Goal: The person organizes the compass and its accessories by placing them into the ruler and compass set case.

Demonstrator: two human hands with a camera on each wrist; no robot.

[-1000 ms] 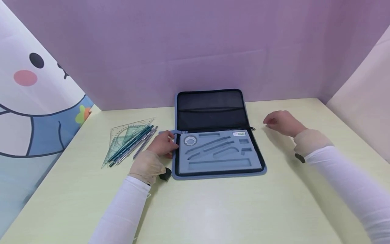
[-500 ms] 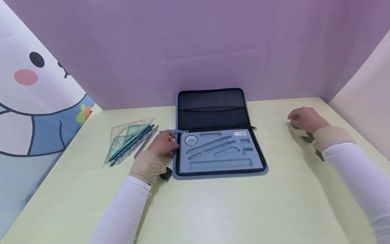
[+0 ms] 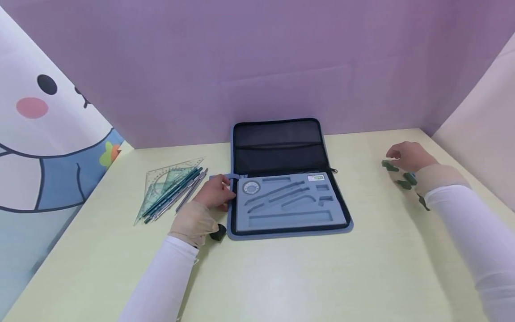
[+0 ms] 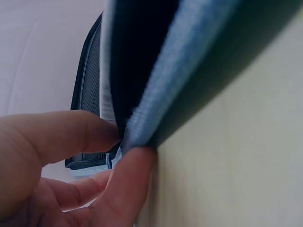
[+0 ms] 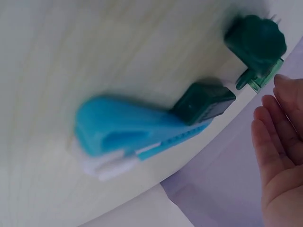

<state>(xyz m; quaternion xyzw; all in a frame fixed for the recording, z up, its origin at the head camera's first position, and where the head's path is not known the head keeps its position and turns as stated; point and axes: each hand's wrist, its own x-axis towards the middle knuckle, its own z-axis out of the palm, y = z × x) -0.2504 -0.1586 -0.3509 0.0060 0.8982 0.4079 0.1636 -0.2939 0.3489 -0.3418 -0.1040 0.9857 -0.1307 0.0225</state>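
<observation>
reaching for the green pieces [image 5: 196,106] seemed the step — right hand [image 3: 412,155] empty beside them, left hand [image 3: 213,192] pinching the case [image 3: 279,159], mid-way along the surface [image 3: 289,277]; next likely needed a fine pinch.

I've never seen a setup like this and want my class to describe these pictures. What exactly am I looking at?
There is no machine here: a person works barehanded. The wide picture is taken from the person's head, looking forward and down; the two close-ups are taken from the wrists. On the table lies an open zippered case with a foam tray of cut-out slots. To its left are clear drafting rulers, pencils and metal drawing tools. The left hand pinches the case's left edge. The right hand holds nothing visible, close to small green pieces; its close-up also shows a blue plastic item, too blurred to name.
</observation>
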